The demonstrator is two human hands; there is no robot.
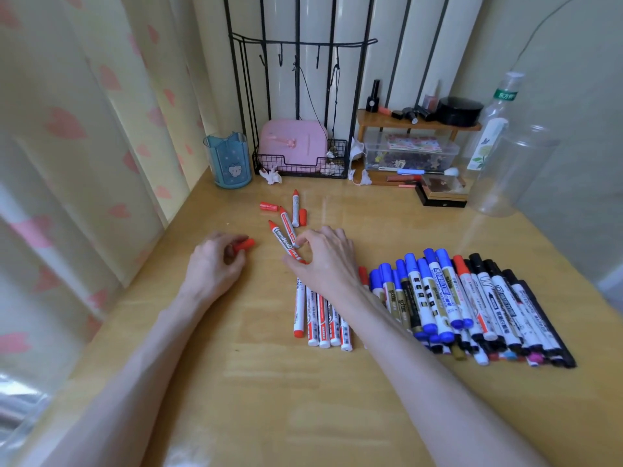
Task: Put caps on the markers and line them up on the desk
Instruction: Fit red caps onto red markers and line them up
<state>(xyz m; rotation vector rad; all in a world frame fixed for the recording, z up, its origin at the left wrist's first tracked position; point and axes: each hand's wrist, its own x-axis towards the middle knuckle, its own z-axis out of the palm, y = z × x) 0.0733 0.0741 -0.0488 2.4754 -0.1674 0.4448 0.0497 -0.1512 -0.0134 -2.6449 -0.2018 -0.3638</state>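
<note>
My left hand [215, 261] grips a red cap [245, 245] on the wooden desk [269, 382]. My right hand [323, 257] pinches the rear end of an uncapped red marker [283, 241] that points away to the left. Two more uncapped red markers [295, 207] lie just beyond it, with two loose red caps [268, 206] beside them. A row of capped red markers [320, 323] lies under my right forearm. To the right stretches a long row of blue, red and black capped markers [472, 301].
At the back stand a blue pen cup [228, 160], a black wire basket with a pink box [296, 153], a small wooden shelf with cosmetics [418, 119], a clear storage box [409, 151] and clear plastic bottles [505, 163]. A curtain [84, 146] hangs along the left edge.
</note>
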